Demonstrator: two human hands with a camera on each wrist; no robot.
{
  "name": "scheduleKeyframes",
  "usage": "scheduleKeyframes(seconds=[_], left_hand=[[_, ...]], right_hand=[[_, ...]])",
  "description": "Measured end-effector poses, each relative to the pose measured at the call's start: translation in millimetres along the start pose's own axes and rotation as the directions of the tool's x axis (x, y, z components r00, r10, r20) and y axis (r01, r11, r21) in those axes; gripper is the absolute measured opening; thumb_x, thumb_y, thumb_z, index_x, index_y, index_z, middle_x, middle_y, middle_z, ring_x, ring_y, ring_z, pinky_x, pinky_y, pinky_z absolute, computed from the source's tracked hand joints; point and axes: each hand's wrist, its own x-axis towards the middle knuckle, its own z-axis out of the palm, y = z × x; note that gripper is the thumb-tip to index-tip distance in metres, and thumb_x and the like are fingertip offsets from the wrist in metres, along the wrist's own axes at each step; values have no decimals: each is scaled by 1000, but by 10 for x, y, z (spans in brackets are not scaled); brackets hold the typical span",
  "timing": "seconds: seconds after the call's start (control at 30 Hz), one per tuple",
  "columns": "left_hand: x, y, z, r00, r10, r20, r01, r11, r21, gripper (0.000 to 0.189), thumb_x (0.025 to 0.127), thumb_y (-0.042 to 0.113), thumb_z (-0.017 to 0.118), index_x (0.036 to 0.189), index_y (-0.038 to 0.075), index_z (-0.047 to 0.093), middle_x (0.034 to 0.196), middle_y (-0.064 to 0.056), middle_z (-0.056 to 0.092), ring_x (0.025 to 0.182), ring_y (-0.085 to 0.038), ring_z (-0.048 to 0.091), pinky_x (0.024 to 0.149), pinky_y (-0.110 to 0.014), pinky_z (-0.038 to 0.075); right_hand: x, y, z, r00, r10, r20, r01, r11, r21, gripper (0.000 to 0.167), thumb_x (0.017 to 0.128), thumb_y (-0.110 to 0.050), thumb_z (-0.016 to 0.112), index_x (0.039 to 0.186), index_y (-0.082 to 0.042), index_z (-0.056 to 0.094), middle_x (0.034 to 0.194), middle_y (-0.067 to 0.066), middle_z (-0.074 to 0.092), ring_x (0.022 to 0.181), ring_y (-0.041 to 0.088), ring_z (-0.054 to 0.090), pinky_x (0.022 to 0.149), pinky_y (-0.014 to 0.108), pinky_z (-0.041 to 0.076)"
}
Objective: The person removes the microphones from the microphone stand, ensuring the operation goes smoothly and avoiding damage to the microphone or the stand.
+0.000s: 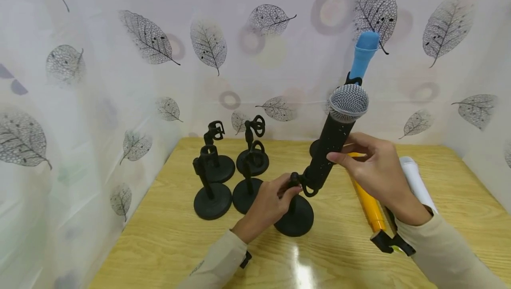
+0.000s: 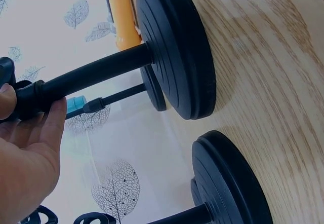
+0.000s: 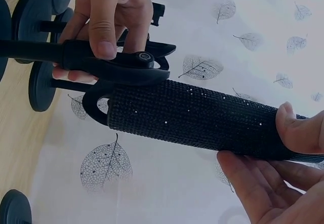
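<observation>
Right hand holding black mic, left hand gripping stand, four more stands near back left corner of table, blue mic behind, yellow tube partly hidden.

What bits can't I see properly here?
Held stand: head view, middle hidden behind the left hand.
Black microphone: right wrist view, far end cut off by the right edge.
White tube: head view, near end behind the right sleeve.
Left sleeve: head view, marks too small to read.
</observation>
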Motion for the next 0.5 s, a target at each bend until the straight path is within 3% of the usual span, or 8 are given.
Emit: scheduleKeyframes(seconds=[0.27, 0.5], left_hand=[[4, 5, -1, 1000, 8, -1, -8, 1000, -1, 16, 103, 21, 61, 114, 10, 66, 106, -4, 75, 98, -11, 72, 83, -19, 56], [3, 14, -10, 1000, -2, 3, 2, 1000, 4, 16, 103, 21, 61, 114, 11, 66, 106, -3, 75, 98, -6, 70, 83, -20, 56]], right_hand=[[7, -20, -25, 1000, -22, -15, 22, 1000, 2, 27, 81, 1, 84, 107, -3, 76, 93, 11, 75, 81, -5, 67, 72, 10, 53], [9, -27, -35, 999, -28, -24, 28, 1000, 0, 27, 81, 1, 84, 106, -2, 76, 92, 11, 75, 81, -5, 67, 71, 11, 53]])
